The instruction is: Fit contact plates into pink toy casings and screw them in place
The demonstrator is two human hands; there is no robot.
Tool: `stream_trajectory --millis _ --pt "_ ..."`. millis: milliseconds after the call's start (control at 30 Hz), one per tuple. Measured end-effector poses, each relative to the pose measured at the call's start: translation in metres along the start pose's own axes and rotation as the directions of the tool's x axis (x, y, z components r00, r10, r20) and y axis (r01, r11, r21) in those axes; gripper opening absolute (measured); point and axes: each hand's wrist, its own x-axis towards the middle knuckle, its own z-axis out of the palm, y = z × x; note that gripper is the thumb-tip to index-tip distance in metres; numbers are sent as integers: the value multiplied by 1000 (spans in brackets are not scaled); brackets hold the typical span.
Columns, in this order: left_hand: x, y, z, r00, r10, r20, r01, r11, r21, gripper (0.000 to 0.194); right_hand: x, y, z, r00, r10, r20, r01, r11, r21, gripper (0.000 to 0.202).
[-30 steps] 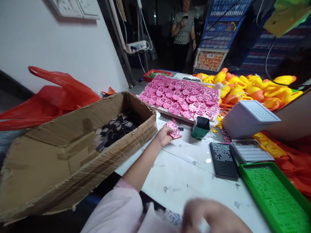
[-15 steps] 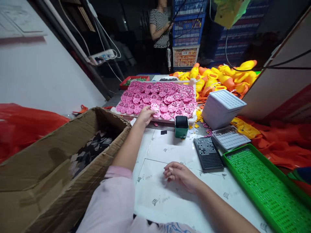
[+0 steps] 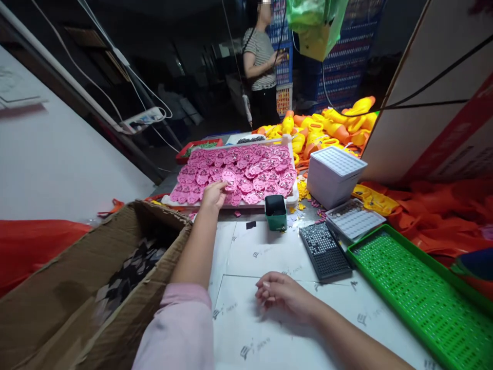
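Observation:
My left hand (image 3: 215,194) reaches out to the front edge of a pale tray (image 3: 293,192). Its thumb and fingers pinch a flat pink flower-shaped piece (image 3: 230,180) with a dark printed pattern. Many similar pink pieces (image 3: 265,167) lie overlapping in rows in that tray. Close to me, my right hand (image 3: 283,294) hovers at or just over the white printed sheet (image 3: 246,318). Its fingers are loosely bent and somewhat apart, and nothing shows in them. A green square cup (image 3: 276,221) with a dark inside stands between the tray and my right hand.
On the left is a cardboard box (image 3: 69,267) holding dark flat pieces. To the right are a black peg tray (image 3: 323,252), stacked white trays (image 3: 335,169) and a long green tray (image 3: 423,293). Yellow-orange parts (image 3: 327,126) pile up behind. A person (image 3: 262,61) stands beyond the table.
My view has shifted, so the table things appear lower and mostly further left. The left hand keeps its pinch on the pink piece. My right hand stays nearly where it was.

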Motion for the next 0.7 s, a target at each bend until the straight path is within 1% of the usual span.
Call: stream_trajectory --millis 133,267,333,433,533,600,667,700 --pt "-26 -9 -25 998 -63 3 63 993 -98 33 -1 -1 -4 1000 14 10 -14 1000 9 39" --pt "-59 -30 -53 987 -163 -5 158 965 -208 16 -2 -3 -4 1000 16 13 -16 1000 -17 37" --pt "-74 -40 -64 977 -212 22 210 944 -254 21 -3 -4 -4 1000 13 12 -12 999 -44 36" --pt "-92 -53 -75 961 -265 76 276 914 -297 23 -4 -4 -4 1000 4 10 -3 995 -103 38" --pt "-102 -63 -83 952 -283 116 306 899 -314 24 -5 1 -4 999 -33 -21 28 979 -200 38" --pt "-105 -68 -87 951 -279 136 309 897 -315 23 -4 7 -2 995 -85 -59 64 952 -301 36" --pt "-105 -72 -90 951 -270 151 305 901 -310 22 0 11 1 985 -153 -85 100 892 -442 35" --pt "-104 -73 -91 952 -263 157 300 904 -305 21 4 11 2 977 -194 -89 120 842 -525 33"
